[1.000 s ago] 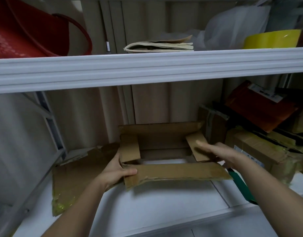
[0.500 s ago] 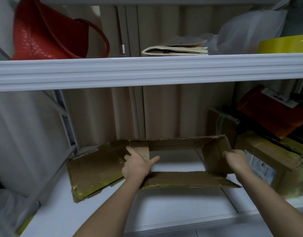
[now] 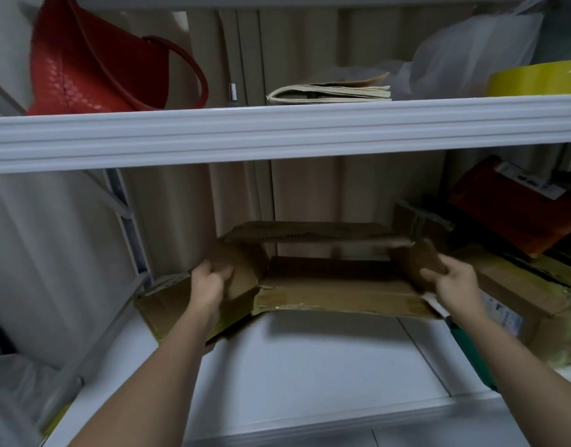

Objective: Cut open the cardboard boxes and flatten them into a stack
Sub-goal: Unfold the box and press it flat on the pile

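An opened brown cardboard box (image 3: pixel 329 291) is held above the white lower shelf (image 3: pixel 310 366), its long front flap hanging toward me. My left hand (image 3: pixel 210 285) grips the box's left end flap, fingers curled round its edge. My right hand (image 3: pixel 452 282) grips the right end flap in the same way. A flattened piece of cardboard (image 3: pixel 161 308) with yellow tape lies on the shelf to the left, partly under the box and my left forearm.
Taped cardboard boxes (image 3: pixel 529 298) and an orange parcel (image 3: pixel 516 204) crowd the shelf's right side. A green-handled tool (image 3: pixel 471 353) lies beside my right forearm. The upper shelf (image 3: pixel 277 130) carries a red bag (image 3: pixel 94 66), a paper stack (image 3: pixel 332 91) and a yellow tape roll (image 3: pixel 535 79).
Both hands moved from the box's inner flaps to its two end flaps. The box has collapsed lower and shifted left over the flattened cardboard.
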